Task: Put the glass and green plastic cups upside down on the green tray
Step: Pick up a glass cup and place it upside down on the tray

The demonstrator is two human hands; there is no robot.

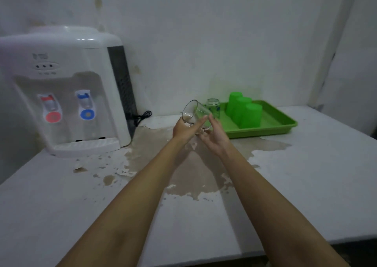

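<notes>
A clear glass cup (194, 111) is tilted on its side in the air, mouth toward the upper left, just left of the green tray (271, 126). My left hand (183, 131) grips it from below. My right hand (214, 136) touches its base side with fingers spread. Three green plastic cups (244, 111) stand upside down in a row on the tray. Another glass (213, 108) with a blue print stands at the tray's left end, partly hidden behind the held glass.
A white water dispenser (65, 91) with red and blue taps stands at the left on the white counter (306, 174), its black cord (142, 116) lying by the wall. The counter's paint is worn brown in the middle. The counter edge runs along the bottom right.
</notes>
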